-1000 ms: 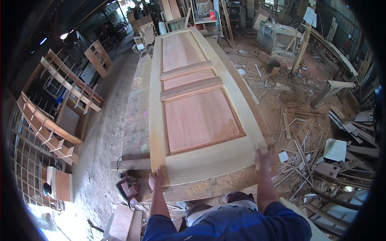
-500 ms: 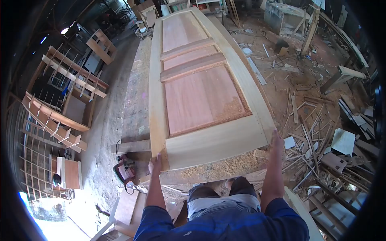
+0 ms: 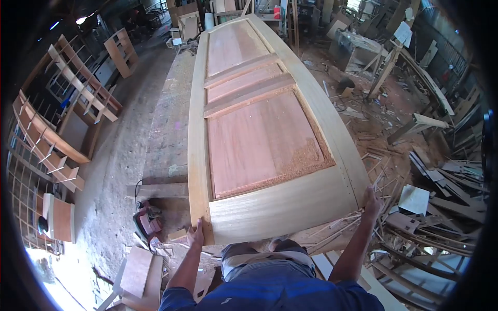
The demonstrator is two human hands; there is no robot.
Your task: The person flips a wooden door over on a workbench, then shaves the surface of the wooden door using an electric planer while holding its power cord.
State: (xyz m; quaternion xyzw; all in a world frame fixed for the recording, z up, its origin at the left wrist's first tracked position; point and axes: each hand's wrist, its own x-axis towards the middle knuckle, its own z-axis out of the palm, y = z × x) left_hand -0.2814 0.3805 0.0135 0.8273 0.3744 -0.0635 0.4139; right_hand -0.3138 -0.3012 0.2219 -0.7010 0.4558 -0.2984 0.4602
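A long wooden door [image 3: 280,205] with reddish inset panels and a pale frame stretches away from me, with sawdust along the panel edges. My left hand [image 3: 196,234] grips its near left corner, fingers wrapped round the edge. At the near right corner, my right hand [image 3: 372,201] is closed on the door's edge. A power tool [image 3: 148,223] with a reddish body and a cord lies left of the door, near my left hand, beside a wooden beam [image 3: 158,191].
Wooden shelf frames [image 3: 83,83] stand along the left. Boards [image 3: 137,272] lie at the lower left. Wood scraps [image 3: 446,192] and offcuts cover the right floor. A trestle [image 3: 417,126] stands at the right, with a whitish block [image 3: 355,49] behind.
The door's near end has come closer to my body and covers the sawdusty surface that showed beneath it. Both hands have moved with it, still holding its corners.
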